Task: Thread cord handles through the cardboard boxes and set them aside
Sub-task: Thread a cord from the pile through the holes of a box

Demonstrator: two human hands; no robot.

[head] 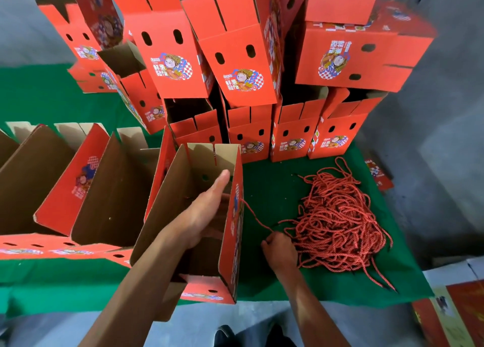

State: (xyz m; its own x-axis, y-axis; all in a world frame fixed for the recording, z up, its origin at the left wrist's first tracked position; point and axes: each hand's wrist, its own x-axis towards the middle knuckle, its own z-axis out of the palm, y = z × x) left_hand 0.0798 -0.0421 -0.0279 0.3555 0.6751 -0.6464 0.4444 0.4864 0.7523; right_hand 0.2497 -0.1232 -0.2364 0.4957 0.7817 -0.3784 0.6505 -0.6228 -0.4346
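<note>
Nearest the wearer, an open-topped red printed cardboard box (199,215) stands on the green cloth-covered table (272,189). The left hand (207,210) reaches inside it with fingers straight and flat against the inner right wall, holding nothing that shows. The right hand (279,249) rests just outside that wall, fingers curled and pinching a single red twisted cord (258,219), which runs taut up to the box's side; whether it has passed through a hole cannot be told. Judgement: threading of this box is in hand, not finished.

Just beside the right hand lies a large tangled heap of red cords (340,223), suggesting much work remains. To the left, a row of open boxes lying tilted (78,184) shows no cords. Farther back, a stack of upright red boxes with oval holes (248,66) also shows empty holes. Beyond the table is a grey concrete floor (445,142); flat printed cartons (455,318) lie at the right.
</note>
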